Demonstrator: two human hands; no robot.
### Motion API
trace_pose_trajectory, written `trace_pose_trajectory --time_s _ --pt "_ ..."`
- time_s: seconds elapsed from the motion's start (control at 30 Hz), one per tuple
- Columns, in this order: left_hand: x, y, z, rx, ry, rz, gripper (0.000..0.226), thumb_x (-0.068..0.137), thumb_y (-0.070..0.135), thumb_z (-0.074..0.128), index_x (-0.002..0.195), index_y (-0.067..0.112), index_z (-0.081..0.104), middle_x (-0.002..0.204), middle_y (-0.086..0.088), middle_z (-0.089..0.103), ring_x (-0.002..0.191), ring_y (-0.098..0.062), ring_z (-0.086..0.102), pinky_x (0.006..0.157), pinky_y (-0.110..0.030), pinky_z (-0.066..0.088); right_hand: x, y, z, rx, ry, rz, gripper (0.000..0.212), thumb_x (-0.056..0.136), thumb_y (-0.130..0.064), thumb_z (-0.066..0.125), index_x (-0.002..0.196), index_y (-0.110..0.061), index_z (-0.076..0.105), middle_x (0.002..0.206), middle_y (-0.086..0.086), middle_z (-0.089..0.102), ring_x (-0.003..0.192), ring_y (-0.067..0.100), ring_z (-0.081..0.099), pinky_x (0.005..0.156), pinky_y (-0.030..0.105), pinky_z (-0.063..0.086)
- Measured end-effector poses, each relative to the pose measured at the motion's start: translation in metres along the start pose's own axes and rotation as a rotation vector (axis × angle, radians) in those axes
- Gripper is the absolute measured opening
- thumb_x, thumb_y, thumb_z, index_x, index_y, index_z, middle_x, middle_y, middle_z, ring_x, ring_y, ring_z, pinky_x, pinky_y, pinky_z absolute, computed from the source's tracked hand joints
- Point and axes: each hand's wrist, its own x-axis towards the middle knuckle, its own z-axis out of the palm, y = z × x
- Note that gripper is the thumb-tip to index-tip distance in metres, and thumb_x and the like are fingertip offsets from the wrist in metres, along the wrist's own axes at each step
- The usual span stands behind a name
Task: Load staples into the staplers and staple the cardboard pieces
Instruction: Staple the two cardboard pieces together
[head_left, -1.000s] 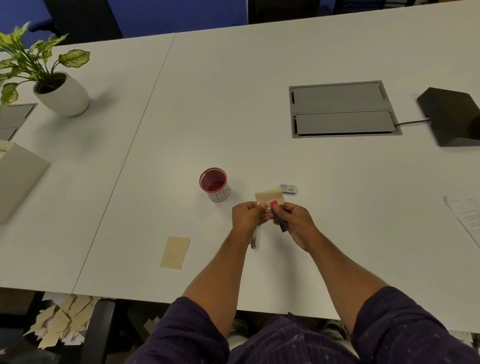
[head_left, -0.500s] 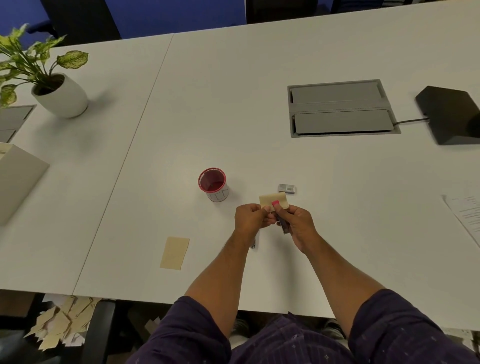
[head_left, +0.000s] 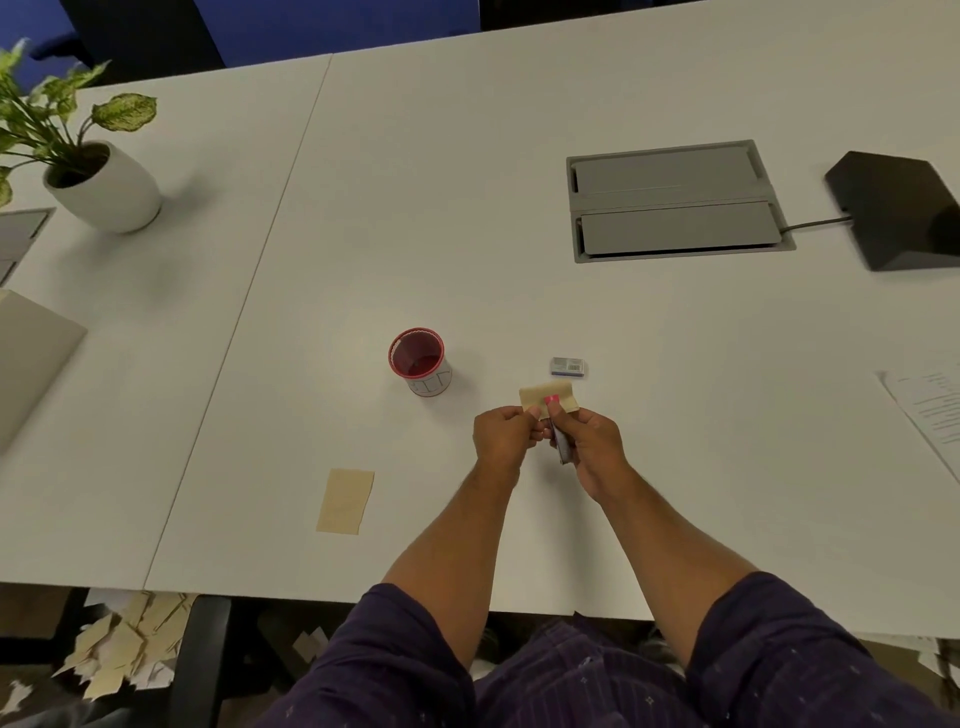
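A small piece of cardboard (head_left: 548, 395) is held just above the worktop (head_left: 675, 415) by the left hand (head_left: 501, 434). A little stapler (head_left: 560, 441) with a pink tip is gripped by the right hand (head_left: 589, 441) and set on the card's near edge. This piece seems about to be stapled. Another cardboard piece (head_left: 345, 500) lies flat, untouched, well to the left. A small staple box (head_left: 568, 366) sits just past the hands.

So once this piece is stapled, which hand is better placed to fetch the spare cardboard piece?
Left. The left hand only pinches the held cardboard, and the spare piece lies on its side of the table. The right hand is busy gripping the stapler.
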Motion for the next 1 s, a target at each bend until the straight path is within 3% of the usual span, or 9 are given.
trace_pose_trajectory --time_s 0.17,0.37,0.53,0.7,1.0 --pt "0.003 -0.002 0.001 0.000 -0.055 -0.018 0.020 0.089 0.020 0.074 0.073 0.008 0.070 0.067 -0.007 0.071 0.060 -0.015 0.067 0.062 -0.024 0.058 0.001 -0.001 -0.004 -0.051 0.036 -0.003 0.035 0.084 -0.043 0.078 0.093 -0.009 0.077 0.079 0.005 0.076 0.066 0.012 0.068 0.064 0.025 0.051" --pt "0.002 0.004 0.009 -0.154 -0.164 -0.165 0.036 0.084 0.042 0.077 0.091 0.006 0.071 0.082 -0.008 0.072 0.070 -0.018 0.068 0.073 -0.029 0.060 0.000 0.004 -0.007 -0.073 0.053 -0.020 0.042 0.089 -0.039 0.074 0.096 0.003 0.075 0.078 0.015 0.069 0.065 0.017 0.061 0.056 0.022 0.046" --pt "0.002 0.005 0.014 -0.237 -0.235 -0.257 0.042 0.084 0.024 0.079 0.113 -0.004 0.068 0.076 -0.009 0.060 0.058 -0.016 0.048 0.070 -0.032 0.051 -0.003 0.005 -0.012 -0.062 -0.025 -0.012 0.030 0.093 -0.030 0.071 0.096 0.000 0.076 0.076 0.009 0.074 0.062 0.012 0.067 0.055 0.017 0.050" --pt "0.005 0.008 0.012 -0.177 -0.248 -0.318 0.028 0.084 0.021 0.079 0.104 0.005 0.068 0.086 -0.010 0.068 0.061 -0.017 0.054 0.064 -0.029 0.055 -0.004 0.006 -0.022 -0.067 -0.094 -0.030 0.022 0.095 -0.017 0.069 0.104 0.002 0.075 0.085 0.015 0.075 0.070 0.017 0.069 0.064 0.021 0.055" --pt "0.006 0.000 0.018 -0.183 -0.232 -0.233 0.038 0.085 0.021 0.078 0.114 -0.001 0.067 0.095 -0.015 0.070 0.063 -0.019 0.058 0.063 -0.029 0.053 -0.002 0.005 -0.027 -0.160 -0.083 -0.052 0.016 0.094 -0.018 0.070 0.101 -0.005 0.076 0.092 0.022 0.076 0.075 0.023 0.069 0.074 0.027 0.059"
